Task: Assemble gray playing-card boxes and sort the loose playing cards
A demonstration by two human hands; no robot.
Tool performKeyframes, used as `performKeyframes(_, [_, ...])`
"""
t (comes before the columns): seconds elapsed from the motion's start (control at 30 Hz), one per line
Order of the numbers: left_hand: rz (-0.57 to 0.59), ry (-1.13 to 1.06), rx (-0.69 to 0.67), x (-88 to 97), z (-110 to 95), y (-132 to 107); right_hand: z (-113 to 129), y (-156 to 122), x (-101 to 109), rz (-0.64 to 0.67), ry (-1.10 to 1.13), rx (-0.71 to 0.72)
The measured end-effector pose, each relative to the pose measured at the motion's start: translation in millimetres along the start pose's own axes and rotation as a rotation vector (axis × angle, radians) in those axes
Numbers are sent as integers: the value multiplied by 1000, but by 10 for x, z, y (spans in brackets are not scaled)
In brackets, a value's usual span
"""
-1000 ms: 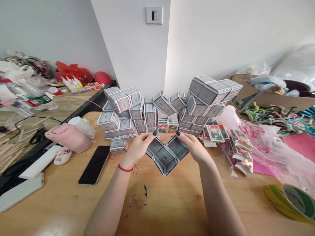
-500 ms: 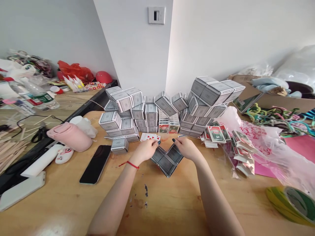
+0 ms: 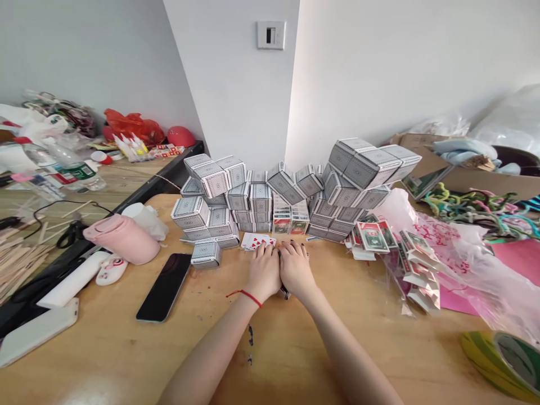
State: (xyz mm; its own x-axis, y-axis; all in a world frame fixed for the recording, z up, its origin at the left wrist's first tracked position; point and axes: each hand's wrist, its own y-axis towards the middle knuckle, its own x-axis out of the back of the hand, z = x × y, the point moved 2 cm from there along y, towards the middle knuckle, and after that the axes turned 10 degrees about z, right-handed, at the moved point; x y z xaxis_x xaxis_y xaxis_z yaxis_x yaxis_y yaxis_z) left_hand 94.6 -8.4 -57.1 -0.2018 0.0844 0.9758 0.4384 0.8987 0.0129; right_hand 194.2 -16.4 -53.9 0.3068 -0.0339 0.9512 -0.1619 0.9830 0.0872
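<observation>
Presently, the work is the black-and-white-edged piece, apparently of thin card (image 3: 286,292), which lies on the smooth, light-brown wooden table (image 3: 295,360) beneath both hands; only a narrow edge shows near the heels of the palms. The bare left hand with the red cord bracelet (image 3: 263,270) and the bare right hand with dark-painted nails (image 3: 296,266) rest side by side, palms down, fingers pointing away from the wearer. Neither is seen wrapped around the piece; whether any fingertip is clenched on a hidden edge cannot be told. Just beyond the left fingertips lie the white playing cards printed with red hearts (image 3: 259,241). Handling: the piece should be light, springy along its creases and fairly slick on its faces (glossy card tends to slide under a dry palm). Spread the load across both palms, since pressure at one point may dent a panel or split a fold. To lift, take hold at opposite outer edges, thumb above and fingers below; avoid pinching a panel at its middle. Keep the lift low, because the grey-and-white patterned card boxes (image 3: 189,212), stacked past the hands, look equally light and would probably shift if knocked by a knuckle.
</observation>
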Motion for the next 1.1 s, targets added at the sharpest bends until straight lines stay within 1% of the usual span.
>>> performKeyframes(0.07, [-34, 33, -13, -37, -4, -21, 23, -27, -71, -56, -12, 5])
performKeyframes(0.17, [-77, 57, -52, -56, 9, -61, 0, -69, -119, -97, -36, 0])
performKeyframes(0.27, [-81, 72, -80, -68, 25, -85, -33, -95, -146, -95, -62, 7])
performKeyframes(0.4, [-39, 64, -99, -94, 29, -72, -47, -109, -175, -68, -69, 62])
performKeyframes(0.5, [-30, 30, -76, -111, 15, -49, -51, -109, -175, -59, -42, 76])
performKeyframes(0.57, [-60, -23, -37, -103, 1, -46, -65, -98, -159, -64, 2, 82])
performKeyframes(0.63, [-113, -114, -8, -59, -10, -70, -95, -76, -123, -71, 71, 121])
performKeyframes(0.7, [-177, -232, -13, 35, -10, -138, -136, -55, -53, -80, 150, 204])
performKeyframes(0.77, [-261, -341, -41, 182, 14, -255, -181, -60, 61, -120, 189, 261])
performKeyframes(0.83, [-333, -376, -53, 347, 61, -401, -206, -111, 198, -161, 206, 282])
performKeyframes(0.87, [-325, -373, -82, 417, 80, -468, -210, -153, 263, -173, 230, 256])
performKeyframes(0.9, [-276, -367, -128, 469, 91, -523, -207, -204, 317, -170, 261, 221])
performKeyframes(0.97, [-119, -352, -210, 513, 98, -592, -173, -312, 371, -101, 329, 172])
performKeyframes(1.03, [9, -320, -269, 489, 85, -602, -108, -403, 335, 79, 324, 207])
performKeyframes(1.1, [81, -270, -292, 423, 72, -563, -54, -458, 233, 233, 205, 254])
